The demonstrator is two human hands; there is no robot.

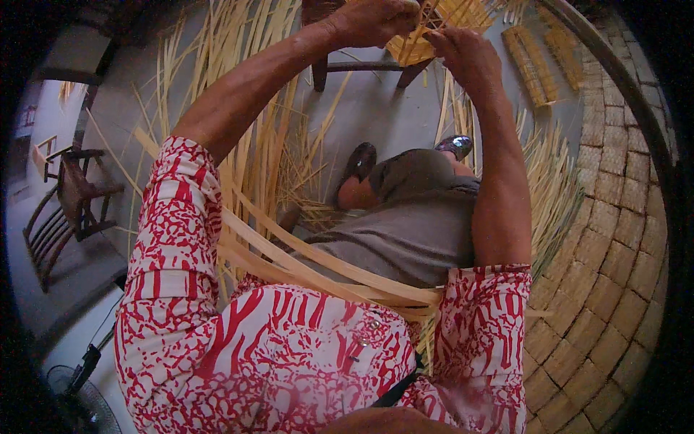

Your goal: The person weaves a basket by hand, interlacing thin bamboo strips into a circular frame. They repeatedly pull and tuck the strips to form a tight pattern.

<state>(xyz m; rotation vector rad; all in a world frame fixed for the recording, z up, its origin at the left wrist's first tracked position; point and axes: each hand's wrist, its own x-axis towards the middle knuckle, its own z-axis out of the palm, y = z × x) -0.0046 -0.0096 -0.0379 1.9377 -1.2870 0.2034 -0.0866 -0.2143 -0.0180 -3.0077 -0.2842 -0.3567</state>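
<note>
While bamboo strips (318, 267) are trailing across the lap, the left hand (372, 20) and right hand (466, 54) are both pinching closed on the woven piece (426, 36); loose strips are lying on the floor (376, 108).

Dark wooden chair (69, 202) far left on grey concrete floor (376, 119), w/ slatted frame beside it. Fan w/ wire grille (79, 405) at lower left corner. Large woven mat (614, 239) w/ square-patterned weave curving along right side. Two small woven pieces (542, 61) lying on floor upper right, side by side. Loose pale strips scattered on floor (300, 170) mid-frame. Dark sandals (361, 160) on feet, near grey trousers (416, 231). Red-and-white patterned shirt (289, 354) filling lower frame.
</note>
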